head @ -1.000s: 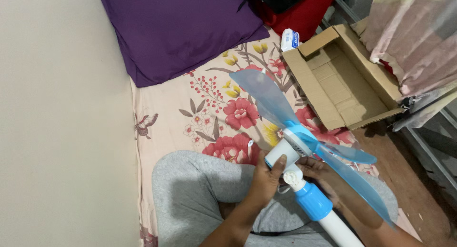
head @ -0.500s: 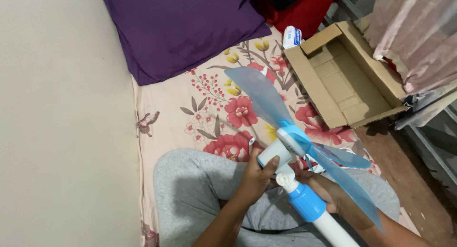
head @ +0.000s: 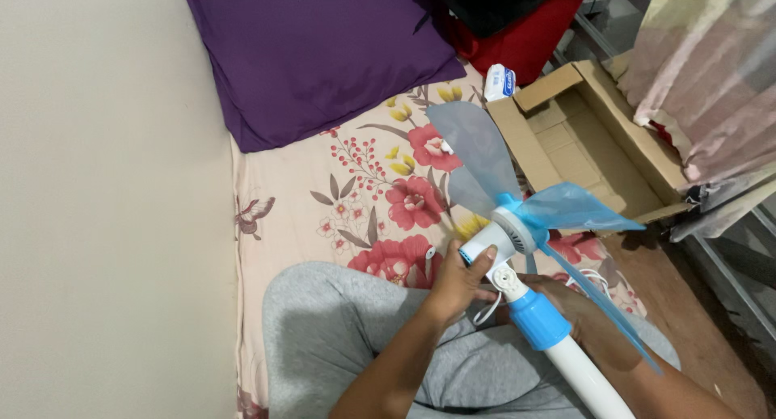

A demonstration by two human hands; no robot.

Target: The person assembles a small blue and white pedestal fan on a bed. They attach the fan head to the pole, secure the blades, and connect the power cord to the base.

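Gripping the smooth white plastic motor housing from the near-left, left hand fingers curled shut around its rear. Cradling the pole joint from underneath on the right, right hand mostly hidden, so grip there cannot be told. Running from near-right up toward far-left: white pole, blue collar, housing, then translucent blue blades fanning out beyond the fingers. Resting over grey-trousered lap on a flowered bed sheet; matte purple pillow far left, open cardboard box far right.

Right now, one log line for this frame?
left hand: grips white fan motor housing | right hand: under fan neck, grip unclear | blue blades: mounted | cardboard box: open
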